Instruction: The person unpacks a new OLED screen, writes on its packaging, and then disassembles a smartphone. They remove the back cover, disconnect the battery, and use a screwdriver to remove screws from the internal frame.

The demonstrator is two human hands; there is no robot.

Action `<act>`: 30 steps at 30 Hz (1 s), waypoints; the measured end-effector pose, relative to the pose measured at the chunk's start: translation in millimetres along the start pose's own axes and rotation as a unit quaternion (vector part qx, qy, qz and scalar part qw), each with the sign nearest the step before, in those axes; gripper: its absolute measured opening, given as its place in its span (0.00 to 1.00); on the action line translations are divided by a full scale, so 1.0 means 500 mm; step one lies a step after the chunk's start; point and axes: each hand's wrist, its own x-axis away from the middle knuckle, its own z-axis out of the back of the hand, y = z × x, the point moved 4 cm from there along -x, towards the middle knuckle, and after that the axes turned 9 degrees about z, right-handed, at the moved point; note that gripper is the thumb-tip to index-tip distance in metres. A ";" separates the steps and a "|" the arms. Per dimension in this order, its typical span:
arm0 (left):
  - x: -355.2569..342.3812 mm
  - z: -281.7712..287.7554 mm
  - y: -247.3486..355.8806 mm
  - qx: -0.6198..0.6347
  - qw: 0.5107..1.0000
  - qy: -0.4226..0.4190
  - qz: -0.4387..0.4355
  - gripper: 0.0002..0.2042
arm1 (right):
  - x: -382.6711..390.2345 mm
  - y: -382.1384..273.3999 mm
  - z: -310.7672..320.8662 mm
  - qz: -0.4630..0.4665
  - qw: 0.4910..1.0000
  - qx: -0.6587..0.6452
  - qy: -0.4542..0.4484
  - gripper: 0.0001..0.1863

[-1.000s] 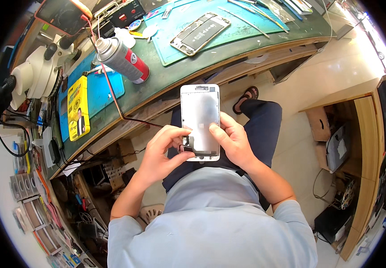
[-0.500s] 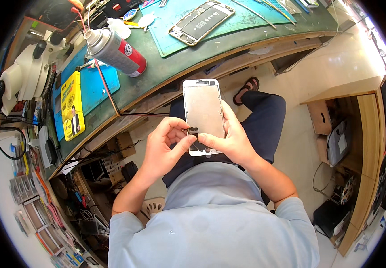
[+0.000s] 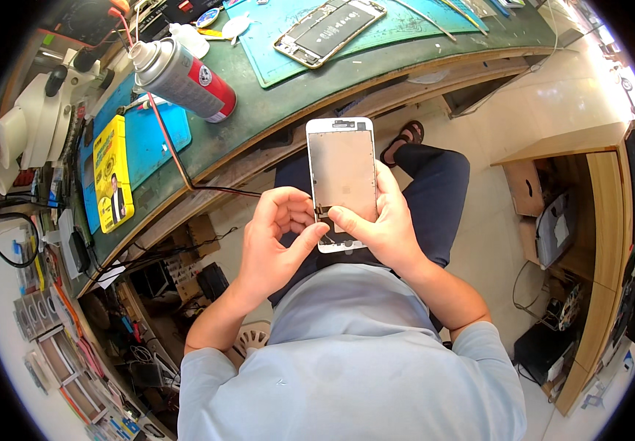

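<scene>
A white-framed phone screen assembly (image 3: 343,169), its silvery metal back facing up, stands out over my lap. My right hand (image 3: 383,228) is closed on its right side, the thumb pressing on the lower part of the back plate. By that thumb tip lies a small dark flex cable (image 3: 324,212) near the lower left edge. Against that left edge is my left hand (image 3: 277,231), its fingers loosely curled and its thumb apart from them. The left thumb tip is close to the screen's lower corner; what lies under the left fingertips is hidden.
On the green bench (image 3: 258,110) ahead, an opened phone body (image 3: 328,33) rests on a teal mat (image 3: 262,62). A spray can (image 3: 185,81) and a yellow package (image 3: 113,176) stand to the left. A wooden cabinet (image 3: 600,272) is at right.
The screen has shifted slightly up and right with my right hand. My left thumb and index finger have parted from the dark flex cable, which now lies down against the back plate.
</scene>
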 end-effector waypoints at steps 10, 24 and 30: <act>-0.015 0.006 -0.006 0.085 0.995 0.017 0.044 0.19 | 0.014 -0.007 -0.005 0.044 0.999 0.010 0.011 0.37; 0.050 0.079 -0.054 0.097 0.975 0.063 0.189 0.17 | 0.050 0.069 -0.038 -0.028 0.999 0.040 -0.024 0.39; 0.015 0.045 -0.106 0.257 0.959 -0.047 0.106 0.20 | 0.067 0.018 -0.032 0.017 1.000 0.011 -0.019 0.43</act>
